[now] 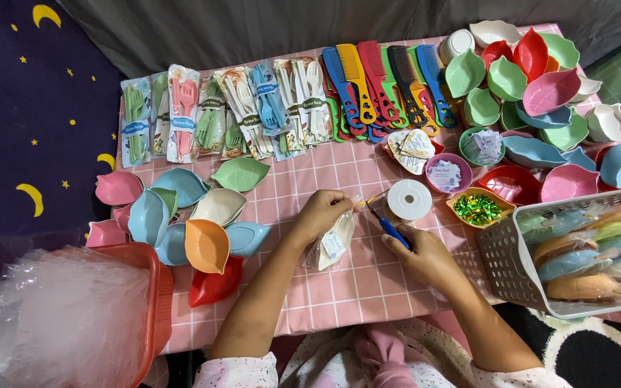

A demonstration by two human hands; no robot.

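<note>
My left hand (pixel 319 213) pinches the gathered top of a clear plastic bag holding a cream leaf-shaped dish (pixel 336 241), which lies on the pink checked tablecloth (pixel 368 287). My right hand (pixel 425 253) grips blue-handled scissors (pixel 391 228) whose tip points at the bag's neck, where a thin gold ribbon strand (pixel 369 200) sticks out. A white ribbon spool (pixel 409 199) lies just beyond the scissors.
Loose leaf dishes (pixel 206 244) pile at the left, more stacked at the back right (pixel 533 79). Combs (pixel 386 86) and packed cutlery sets (pixel 217 111) line the far edge. A white basket (pixel 512 273) of wrapped dishes sits right; an orange basket (pixel 156 302) of plastic bags sits left.
</note>
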